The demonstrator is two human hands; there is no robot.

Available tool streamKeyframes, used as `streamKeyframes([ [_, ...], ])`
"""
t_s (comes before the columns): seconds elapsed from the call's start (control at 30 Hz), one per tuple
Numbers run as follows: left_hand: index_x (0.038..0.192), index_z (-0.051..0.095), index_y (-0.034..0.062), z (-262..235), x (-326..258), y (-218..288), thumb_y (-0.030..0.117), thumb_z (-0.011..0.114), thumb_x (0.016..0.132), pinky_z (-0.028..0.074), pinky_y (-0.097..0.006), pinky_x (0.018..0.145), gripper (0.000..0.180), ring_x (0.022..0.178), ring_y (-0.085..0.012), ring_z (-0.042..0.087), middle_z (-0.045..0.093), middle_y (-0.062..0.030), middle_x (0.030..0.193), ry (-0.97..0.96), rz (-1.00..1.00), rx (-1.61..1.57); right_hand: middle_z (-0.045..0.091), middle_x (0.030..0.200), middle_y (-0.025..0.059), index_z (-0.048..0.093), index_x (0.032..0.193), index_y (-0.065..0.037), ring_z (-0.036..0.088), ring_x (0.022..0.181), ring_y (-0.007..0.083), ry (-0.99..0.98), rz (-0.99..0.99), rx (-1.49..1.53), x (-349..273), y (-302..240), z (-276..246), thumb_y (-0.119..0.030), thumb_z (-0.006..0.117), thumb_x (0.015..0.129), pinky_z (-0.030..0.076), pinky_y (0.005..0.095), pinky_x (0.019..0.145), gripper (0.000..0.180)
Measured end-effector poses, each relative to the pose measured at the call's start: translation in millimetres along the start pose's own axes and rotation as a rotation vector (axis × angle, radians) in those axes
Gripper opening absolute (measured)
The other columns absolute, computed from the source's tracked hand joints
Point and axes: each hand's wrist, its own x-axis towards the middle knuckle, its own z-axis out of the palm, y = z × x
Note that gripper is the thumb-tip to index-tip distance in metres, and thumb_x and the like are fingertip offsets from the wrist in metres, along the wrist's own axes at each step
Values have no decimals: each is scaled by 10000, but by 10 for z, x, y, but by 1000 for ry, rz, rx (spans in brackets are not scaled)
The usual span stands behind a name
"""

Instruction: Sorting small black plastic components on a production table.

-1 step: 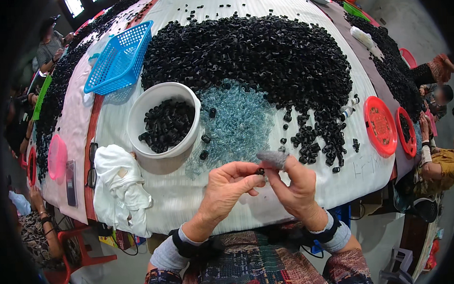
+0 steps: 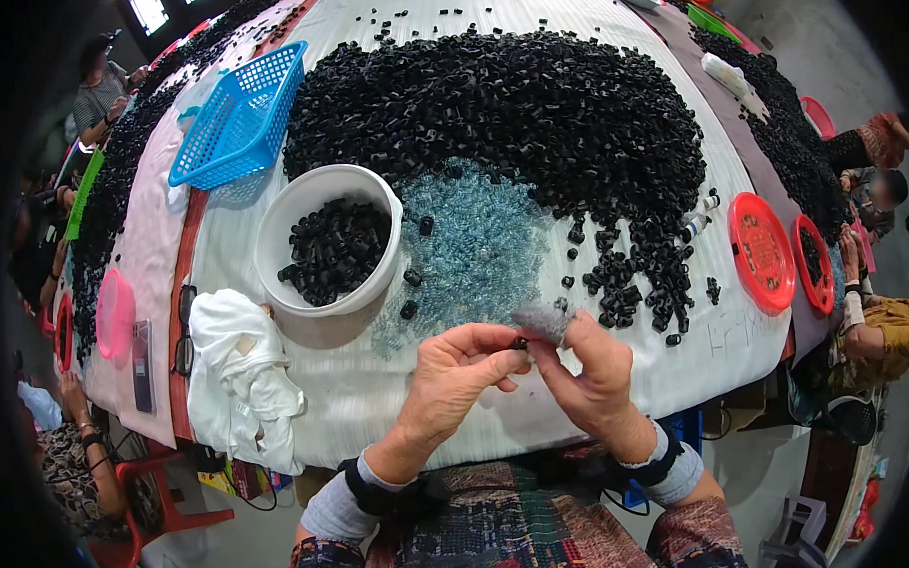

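Observation:
Thumb and fingers of my left hand (image 2: 448,376) pinch a small black plastic piece (image 2: 520,344), a short cylinder. Close against it from the other side is my right hand (image 2: 590,374), its fingers bent together; a fuzzy grey covering (image 2: 544,323) wraps a fingertip and is smeared by motion. What the right fingers grip is hidden. Beyond the hands spreads a patch of small clear bluish bits (image 2: 468,245). A white bucket (image 2: 272,280) to the left holds many black pieces like the one in hand. Behind lies a large heap of black pieces (image 2: 499,112).
A blue plastic basket (image 2: 195,158) sits at the far left of the cloth-covered table (image 2: 420,437). Crumpled white cloth (image 2: 239,377) and a phone (image 2: 143,365) lie at left. A red tray (image 2: 742,259) stands at right, near smaller black clusters. Other people sit along both sides.
The grey-covered finger of my right hand has shifted slightly and is now blurred. My left hand keeps its pinch on the black piece in the same place.

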Motion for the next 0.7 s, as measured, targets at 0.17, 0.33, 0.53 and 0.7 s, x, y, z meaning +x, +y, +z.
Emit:
streamKeyframes([
  [0.17,1057,624,-29,-8,-18,-6,61,673,851,545,-240,649,229,841,-148,662,677,-102,938,-8,-8,48,555,719,95,635,959,0,539,615,236,34,-46,-14,-32,29,3,124,660,672,443,325,517,313],
  [0.33,1066,618,-29,4,-36,5,59,669,853,538,-234,670,236,849,-135,657,678,-95,944,-4,15,91,550,722,88,622,927,9,529,610,235,86,-168,-84,-12,5,37,139,652,653,444,335,509,305],
  [0.53,1061,614,-38,12,-54,-13,44,669,850,530,-226,681,233,844,-118,647,674,-90,952,24,44,142,558,729,88,627,944,5,541,625,224,55,-70,-80,-35,-29,66,137,653,652,454,317,512,321],
  [0.7,1059,614,-39,-9,-57,-34,31,681,838,529,-219,684,242,829,-110,643,673,-91,942,40,63,142,539,710,93,627,958,-4,514,579,224,98,127,61,-44,-52,105,118,645,708,438,318,498,279],
])
